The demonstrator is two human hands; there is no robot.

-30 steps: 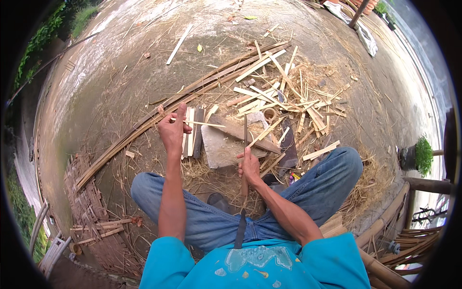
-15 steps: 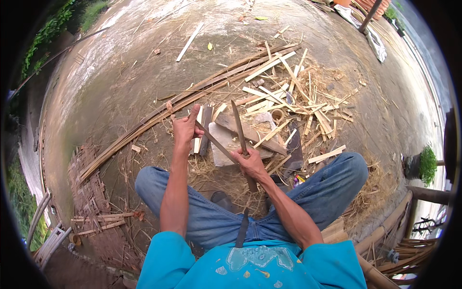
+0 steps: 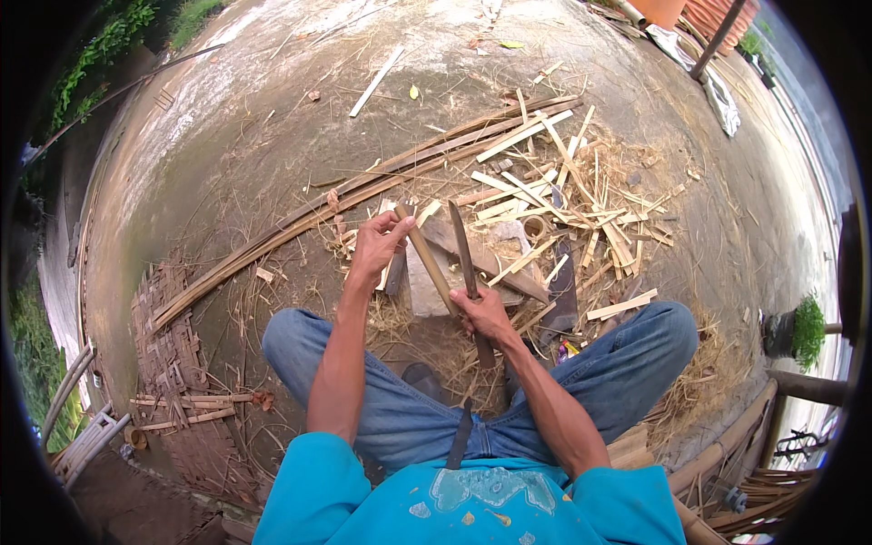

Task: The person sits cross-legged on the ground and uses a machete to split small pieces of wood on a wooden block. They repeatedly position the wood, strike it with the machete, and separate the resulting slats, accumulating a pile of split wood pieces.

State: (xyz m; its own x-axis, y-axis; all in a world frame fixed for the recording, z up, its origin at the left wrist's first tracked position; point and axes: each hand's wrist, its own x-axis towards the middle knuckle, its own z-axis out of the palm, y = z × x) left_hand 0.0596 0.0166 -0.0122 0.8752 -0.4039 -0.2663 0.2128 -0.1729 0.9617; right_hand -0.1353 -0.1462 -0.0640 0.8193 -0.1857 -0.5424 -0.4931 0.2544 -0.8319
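Pinched at its upper end by my left hand (image 3: 378, 247) is a flat bamboo strip (image 3: 427, 252), which slants down to the right. My right hand (image 3: 485, 318) grips a long dark knife (image 3: 464, 243), its blade pointing up and away from me. The strip's lower end also sits in that hand, next to the knife. Blade and strip form a narrow V. Beneath them, a pale stone block (image 3: 425, 289) lies on the ground between my knees, with a worn wooden board (image 3: 495, 269) resting across it.
Pale split bamboo pieces (image 3: 531, 204) and shavings are heaped beyond the block to the right. Long dark bamboo lengths (image 3: 300, 213) curve along the ground at left. Torn woven matting (image 3: 177, 336) lies at lower left. A potted plant (image 3: 807, 313) stands far right.
The strip has turned from its dark, narrow side to a broader tan face. My left hand has shifted a little right and changed its finger hold; the knife stays in my right hand.
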